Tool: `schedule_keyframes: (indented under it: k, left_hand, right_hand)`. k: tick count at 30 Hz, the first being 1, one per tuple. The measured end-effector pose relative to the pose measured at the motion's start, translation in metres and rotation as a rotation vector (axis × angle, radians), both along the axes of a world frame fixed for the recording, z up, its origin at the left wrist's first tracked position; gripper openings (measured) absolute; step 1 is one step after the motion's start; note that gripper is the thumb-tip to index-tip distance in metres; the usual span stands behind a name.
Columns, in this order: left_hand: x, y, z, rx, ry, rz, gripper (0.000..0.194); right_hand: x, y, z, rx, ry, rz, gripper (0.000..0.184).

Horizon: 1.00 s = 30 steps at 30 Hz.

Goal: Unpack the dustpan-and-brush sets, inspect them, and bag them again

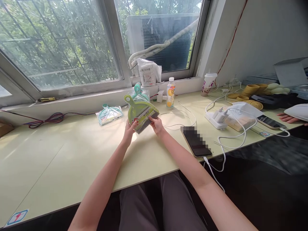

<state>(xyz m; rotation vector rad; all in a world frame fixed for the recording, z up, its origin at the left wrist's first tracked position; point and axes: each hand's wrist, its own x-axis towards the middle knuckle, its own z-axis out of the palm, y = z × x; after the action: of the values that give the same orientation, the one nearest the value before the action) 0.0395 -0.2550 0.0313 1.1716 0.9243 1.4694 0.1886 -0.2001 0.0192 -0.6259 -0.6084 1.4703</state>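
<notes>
Between my two hands is a green mini dustpan and brush set (139,110), tilted, with a printed label and grey bristles along its lower edge. My left hand (131,128) grips its lower left side, thumb on the front. On its lower right corner my right hand (156,124) is closed, thumb also in front. Just behind it stands a teal dustpan set (137,91) in clear plastic, partly hidden by the green one. Another teal dustpan set (109,115) in clear wrapping lies flat on the table to the left.
A juice bottle (170,93), a paper cup (208,84) and a white package (148,73) stand toward the window. At right are a phone (196,141), a power strip (216,120) and loose white cables. A utility knife (47,99) lies on the sill. Another person's hand (292,118) rests far right.
</notes>
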Motion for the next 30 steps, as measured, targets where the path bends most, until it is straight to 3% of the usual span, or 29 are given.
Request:
schedule_keyframes:
  k: [7, 11, 15, 19, 24, 30]
  left_hand:
    - [0.01, 0.001, -0.014, -0.054, 0.02, -0.016, 0.061]
    - [-0.002, 0.003, -0.007, -0.096, 0.019, 0.03, 0.058]
    - [-0.014, 0.007, 0.002, -0.202, 0.043, -0.06, 0.055]
    - [-0.013, 0.008, 0.006, -0.148, -0.061, -0.102, 0.049]
    - [-0.009, 0.005, 0.006, -0.125, -0.067, -0.082, 0.056]
    - [-0.017, 0.011, 0.0, -0.204, -0.031, -0.058, 0.051]
  right_hand:
    - [0.001, 0.003, -0.003, -0.093, -0.014, -0.04, 0.017]
    - [0.0, 0.005, -0.002, -0.117, -0.072, 0.061, 0.014]
    - [0.001, 0.004, 0.0, -0.123, -0.077, 0.051, 0.015]
    - [-0.001, 0.0, 0.002, -0.064, -0.03, 0.047, 0.013]
    - [-0.011, -0.004, 0.001, 0.01, 0.012, 0.019, 0.016]
    - [-0.004, 0.005, -0.001, -0.073, -0.092, 0.105, 0.008]
